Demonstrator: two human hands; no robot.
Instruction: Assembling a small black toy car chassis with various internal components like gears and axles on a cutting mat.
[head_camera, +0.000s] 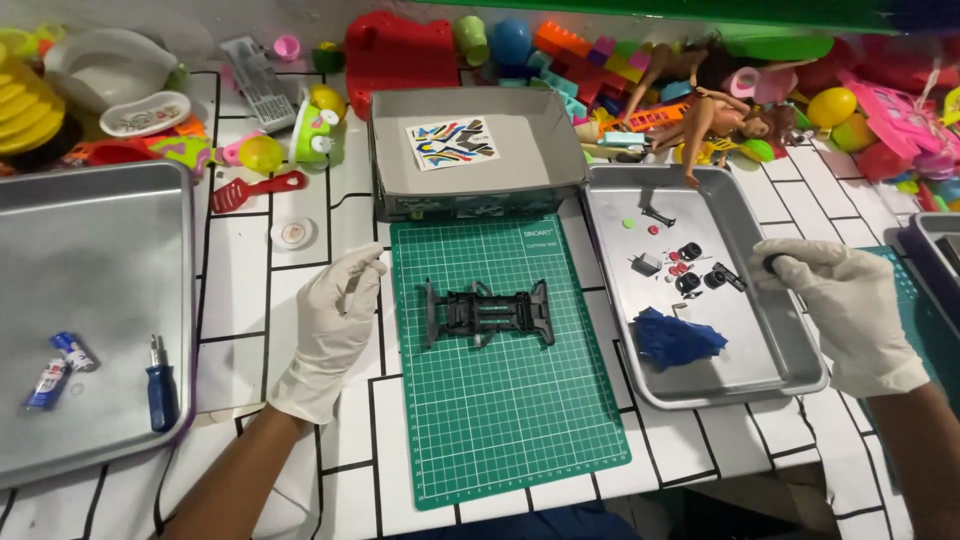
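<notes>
A black toy car chassis (488, 312) lies in the middle of a green cutting mat (500, 420). My left hand (335, 325), in a white glove, rests on the table just left of the mat with fingers loosely apart and nothing in it. My gloved right hand (840, 305) sits at the right rim of a metal tray (780, 370) and pinches a small black part (773, 263), apparently a wheel. In that tray lie black wheels (690, 268), small red and green bits (680, 265) and a blue plastic body piece (672, 336).
A grey cardboard box (470, 150) with a colourful sticker stands behind the mat. A second metal tray (90, 300) at left holds a blue screwdriver (160, 388) and a small tube (62, 365). Many bright toys and dolls crowd the back edge.
</notes>
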